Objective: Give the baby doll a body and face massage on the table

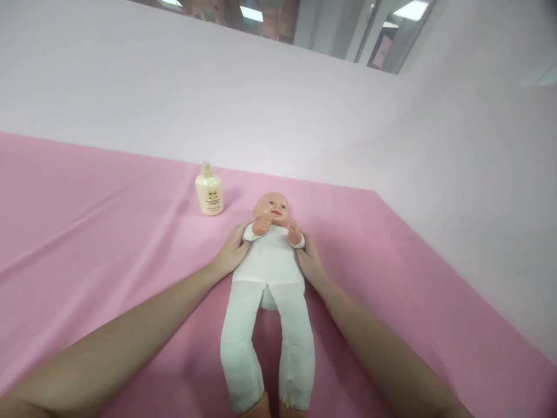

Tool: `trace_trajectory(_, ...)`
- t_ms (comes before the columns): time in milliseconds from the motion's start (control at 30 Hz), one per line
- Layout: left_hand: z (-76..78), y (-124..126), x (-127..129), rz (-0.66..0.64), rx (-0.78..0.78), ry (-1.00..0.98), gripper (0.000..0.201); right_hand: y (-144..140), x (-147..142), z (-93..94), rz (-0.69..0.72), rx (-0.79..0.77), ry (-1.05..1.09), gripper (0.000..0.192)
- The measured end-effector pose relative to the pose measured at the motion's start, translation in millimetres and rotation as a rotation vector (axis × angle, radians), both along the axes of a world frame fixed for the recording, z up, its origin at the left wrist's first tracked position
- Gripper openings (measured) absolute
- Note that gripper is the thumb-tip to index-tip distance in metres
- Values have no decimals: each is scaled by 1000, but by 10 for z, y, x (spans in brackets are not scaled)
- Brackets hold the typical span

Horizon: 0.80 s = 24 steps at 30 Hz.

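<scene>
A baby doll (270,261) in a white top and white trousers lies on its back, head away from me and legs toward me. Around its upper body on the left side is my left hand (234,251), thumb at the front and fingers partly hidden behind the doll. My right hand (310,259) grips the opposite side under the doll's raised arm, with most of its fingers out of sight. Both of the doll's small hands are bent up near its chin.
A cream pump bottle (210,191) with a printed label stands upright left of the doll's head. Pink cloth (130,249) with creases covers the surface. A white wall (217,87) borders it at the back and right, below a window (331,26).
</scene>
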<state>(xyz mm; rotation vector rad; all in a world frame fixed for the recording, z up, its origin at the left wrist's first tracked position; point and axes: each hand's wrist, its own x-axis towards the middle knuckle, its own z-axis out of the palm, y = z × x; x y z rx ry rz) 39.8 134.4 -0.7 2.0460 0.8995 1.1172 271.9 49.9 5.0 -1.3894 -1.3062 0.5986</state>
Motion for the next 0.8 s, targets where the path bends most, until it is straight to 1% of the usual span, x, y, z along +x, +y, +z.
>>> trace_trajectory(267, -18, 12, -7, -1, 2, 4, 50, 0, -1, 0, 0, -17, 19, 42)
trace_trajectory(467, 4, -11, -15, 0, 5, 12, 52, -2, -1, -3, -4, -10, 12, 42)
trace_trajectory(800, 11, -4, -11, -12, 23, 4, 51, 15, 30, -40, 11, 29, -33, 49)
